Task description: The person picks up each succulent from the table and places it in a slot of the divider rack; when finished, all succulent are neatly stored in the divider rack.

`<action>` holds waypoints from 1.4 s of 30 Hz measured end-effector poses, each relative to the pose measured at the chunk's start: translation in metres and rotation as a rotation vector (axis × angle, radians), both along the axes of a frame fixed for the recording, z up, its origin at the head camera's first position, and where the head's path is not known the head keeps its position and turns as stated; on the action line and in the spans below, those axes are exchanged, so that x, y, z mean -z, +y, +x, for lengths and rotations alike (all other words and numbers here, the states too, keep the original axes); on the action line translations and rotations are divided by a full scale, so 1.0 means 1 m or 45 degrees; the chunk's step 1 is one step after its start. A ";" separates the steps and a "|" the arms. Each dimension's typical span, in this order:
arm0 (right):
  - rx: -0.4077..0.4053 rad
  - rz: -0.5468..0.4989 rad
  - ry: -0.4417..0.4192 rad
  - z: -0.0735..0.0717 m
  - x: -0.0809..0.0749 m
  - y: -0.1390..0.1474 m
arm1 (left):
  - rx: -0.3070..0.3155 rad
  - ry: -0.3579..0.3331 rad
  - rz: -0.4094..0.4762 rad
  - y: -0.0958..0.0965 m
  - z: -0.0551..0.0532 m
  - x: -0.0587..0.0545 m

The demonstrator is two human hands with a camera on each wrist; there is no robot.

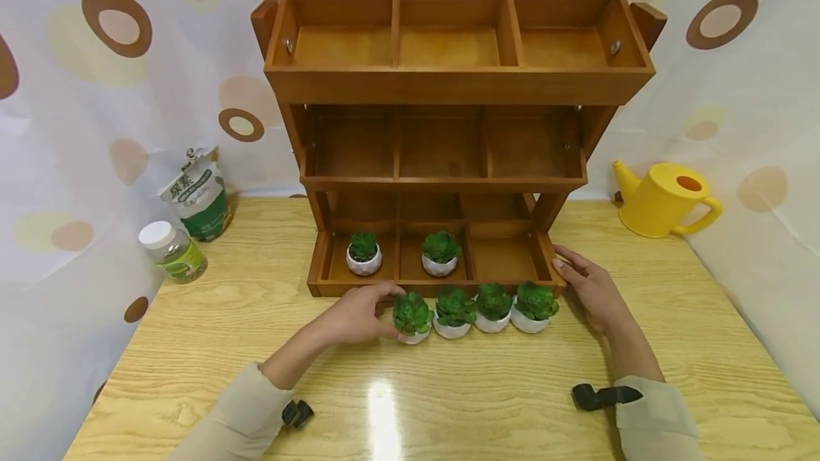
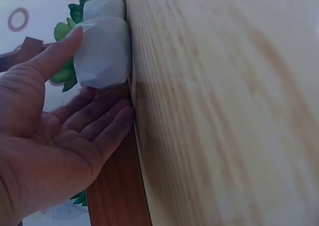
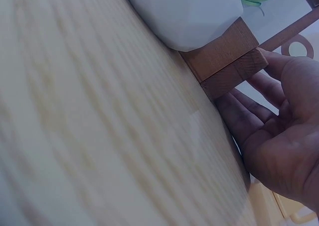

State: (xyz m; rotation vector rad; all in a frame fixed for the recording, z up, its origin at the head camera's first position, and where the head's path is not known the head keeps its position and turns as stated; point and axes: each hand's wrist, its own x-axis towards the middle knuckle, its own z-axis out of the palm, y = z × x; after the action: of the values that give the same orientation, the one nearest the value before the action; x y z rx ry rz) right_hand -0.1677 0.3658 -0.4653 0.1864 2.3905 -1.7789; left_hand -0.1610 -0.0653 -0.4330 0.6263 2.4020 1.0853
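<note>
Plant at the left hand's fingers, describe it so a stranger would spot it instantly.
Find the big wooden shelf on the table. Just in front of its lowest tier, four plants in white pots stand in a row. Yours is the left-end plant, the only one of the four beside the fingers of the left hand.

- Place: indoor plant corner; home or shop indeterminate.
- Desk (image 1: 487,390): wood-grain; patterned sheet (image 1: 737,105) along rear edge.
- Near rear edge, centre: shelf (image 1: 458,87), potted plants (image 1: 452,310).
- Rear left corner: pouch (image 1: 201,201), jar (image 1: 174,255).
- Rear right corner: watering can (image 1: 660,205).
</note>
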 end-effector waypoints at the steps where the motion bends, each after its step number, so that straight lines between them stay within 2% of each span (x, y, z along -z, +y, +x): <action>1: 0.001 0.001 0.001 0.000 0.000 0.000 | 0.007 0.004 -0.003 0.000 0.000 0.001; 7: 0.001 -0.012 0.015 0.001 -0.001 0.000 | 0.050 0.023 -0.024 0.003 -0.001 0.002; 14: -0.011 -0.045 0.027 0.003 -0.002 0.000 | 0.103 0.027 0.004 0.005 0.000 0.003; 21: -0.023 -0.030 0.037 0.003 -0.002 -0.001 | 0.069 0.079 0.018 0.002 0.002 0.002; 27: -0.028 -0.033 0.039 0.002 -0.002 0.000 | 0.020 0.157 0.002 0.000 0.004 -0.011; 33: -0.020 -0.026 0.033 0.002 -0.001 0.001 | -0.044 0.140 0.029 0.001 0.006 -0.026; 39: -0.005 -0.004 0.026 0.001 0.000 0.000 | -0.094 0.171 0.109 0.006 0.004 -0.034; 42: -0.007 0.000 0.029 0.001 -0.001 -0.001 | -0.099 0.148 0.147 0.008 0.002 -0.038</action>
State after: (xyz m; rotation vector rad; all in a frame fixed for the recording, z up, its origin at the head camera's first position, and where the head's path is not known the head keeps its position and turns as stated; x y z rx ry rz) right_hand -0.1665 0.3652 -0.4645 0.1602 2.4040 -1.7880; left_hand -0.1589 -0.0570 -0.3948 0.6554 2.4949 1.2594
